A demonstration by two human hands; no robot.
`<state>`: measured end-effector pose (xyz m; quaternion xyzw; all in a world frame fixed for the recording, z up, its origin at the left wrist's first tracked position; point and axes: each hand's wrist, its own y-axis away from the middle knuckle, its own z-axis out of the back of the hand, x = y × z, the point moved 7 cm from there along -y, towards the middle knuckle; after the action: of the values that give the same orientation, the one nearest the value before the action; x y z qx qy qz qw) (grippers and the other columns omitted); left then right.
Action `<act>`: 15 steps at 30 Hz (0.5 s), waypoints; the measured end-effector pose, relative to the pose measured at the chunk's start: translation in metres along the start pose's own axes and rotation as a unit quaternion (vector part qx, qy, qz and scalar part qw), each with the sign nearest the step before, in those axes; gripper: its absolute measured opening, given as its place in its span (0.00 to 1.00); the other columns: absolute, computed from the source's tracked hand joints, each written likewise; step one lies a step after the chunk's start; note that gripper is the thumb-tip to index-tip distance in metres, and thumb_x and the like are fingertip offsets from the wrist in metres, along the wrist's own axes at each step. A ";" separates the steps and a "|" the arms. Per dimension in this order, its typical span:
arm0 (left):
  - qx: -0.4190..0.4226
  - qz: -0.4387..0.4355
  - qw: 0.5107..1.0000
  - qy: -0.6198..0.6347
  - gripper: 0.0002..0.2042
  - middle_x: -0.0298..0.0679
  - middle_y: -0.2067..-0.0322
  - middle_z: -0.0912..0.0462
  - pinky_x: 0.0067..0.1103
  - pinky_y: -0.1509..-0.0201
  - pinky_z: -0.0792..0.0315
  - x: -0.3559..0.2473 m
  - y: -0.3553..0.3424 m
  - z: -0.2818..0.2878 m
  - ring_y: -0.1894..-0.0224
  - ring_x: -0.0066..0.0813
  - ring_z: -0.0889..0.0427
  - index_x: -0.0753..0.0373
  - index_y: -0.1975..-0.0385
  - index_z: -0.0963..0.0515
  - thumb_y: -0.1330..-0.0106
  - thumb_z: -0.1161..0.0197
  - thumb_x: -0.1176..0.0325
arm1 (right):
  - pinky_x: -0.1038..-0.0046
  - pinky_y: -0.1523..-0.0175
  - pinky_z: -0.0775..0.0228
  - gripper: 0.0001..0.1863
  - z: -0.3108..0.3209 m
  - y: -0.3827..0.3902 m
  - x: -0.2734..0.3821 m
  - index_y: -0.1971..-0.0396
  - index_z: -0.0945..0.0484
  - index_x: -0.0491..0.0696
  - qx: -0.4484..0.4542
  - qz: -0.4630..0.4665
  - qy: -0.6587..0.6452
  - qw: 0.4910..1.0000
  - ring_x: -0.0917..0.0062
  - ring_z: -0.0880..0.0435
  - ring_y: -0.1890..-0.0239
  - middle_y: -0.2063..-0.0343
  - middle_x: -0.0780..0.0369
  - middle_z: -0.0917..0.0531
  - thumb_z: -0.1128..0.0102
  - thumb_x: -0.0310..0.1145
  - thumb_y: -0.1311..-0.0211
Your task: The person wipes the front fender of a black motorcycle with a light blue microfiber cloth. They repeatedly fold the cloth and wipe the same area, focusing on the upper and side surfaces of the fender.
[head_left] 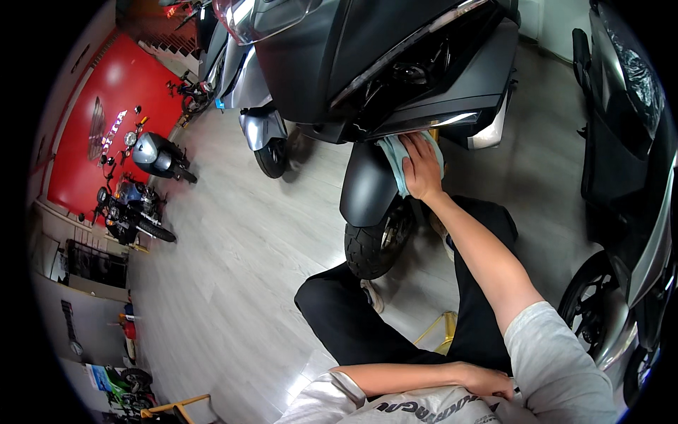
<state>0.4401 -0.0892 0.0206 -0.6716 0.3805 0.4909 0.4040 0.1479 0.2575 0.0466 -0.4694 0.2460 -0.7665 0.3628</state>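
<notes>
My right hand (422, 168) presses a pale blue cloth (393, 164) against the side of a matte dark front fender (367, 185). Its fingers lie over the cloth, which bunches out on both sides. Under the fender is the black front tyre (371, 251) of a large dark scooter (300, 63), whose front bodywork hangs right above my hand. Across my lap rests my left hand (489, 379), low in the view, with its fingers curled in. Whatever it may hold is hidden from me.
Close on the right stands another dark scooter (614, 177). A silver-fendered front wheel (265, 138) is left of the fender. Several motorcycles (134, 212) line the left, near a red wall panel (109, 106). Something yellow (448, 332) shows between my legs.
</notes>
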 end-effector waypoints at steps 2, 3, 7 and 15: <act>0.007 0.004 1.000 0.009 0.07 0.50 0.75 0.21 0.31 0.63 0.33 -0.003 0.004 0.005 0.70 0.41 0.24 0.72 0.72 0.24 0.49 0.41 0.75 | 0.50 0.29 0.48 0.27 0.001 0.002 -0.002 0.37 0.31 0.46 -0.012 -0.019 0.010 1.000 0.55 0.37 0.31 0.35 0.53 0.32 0.53 0.36 0.37; 0.011 0.006 1.000 0.012 0.07 0.50 0.77 0.21 0.31 0.65 0.33 -0.006 0.006 0.008 0.72 0.41 0.24 0.72 0.73 0.24 0.50 0.40 0.75 | 0.50 0.29 0.48 0.27 0.000 0.004 -0.004 0.37 0.31 0.46 -0.022 -0.033 0.020 0.999 0.55 0.37 0.31 0.35 0.52 0.32 0.53 0.35 0.37; -0.018 0.001 1.000 -0.018 0.06 0.50 0.74 0.18 0.32 0.64 0.32 0.020 0.003 -0.001 0.70 0.41 0.22 0.71 0.74 0.23 0.49 0.40 0.75 | 0.45 0.29 0.50 0.28 -0.009 0.029 0.018 0.37 0.34 0.38 -0.054 -0.128 0.056 0.989 0.50 0.41 0.29 0.35 0.46 0.34 0.55 0.34 0.36; -0.024 0.100 0.993 -0.049 0.22 0.51 0.43 0.24 0.30 0.38 0.32 0.024 -0.022 -0.018 0.39 0.44 0.27 0.67 0.44 0.24 0.41 0.35 0.71 | 0.42 0.27 0.59 0.33 -0.023 0.047 0.084 0.33 0.39 0.41 0.086 -0.029 0.050 0.995 0.48 0.51 0.26 0.29 0.46 0.45 0.48 0.34 0.38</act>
<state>0.4715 -0.1002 0.0047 -0.6145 0.4138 0.5702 0.3551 0.1179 0.1631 0.0482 -0.4043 0.1830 -0.8177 0.3667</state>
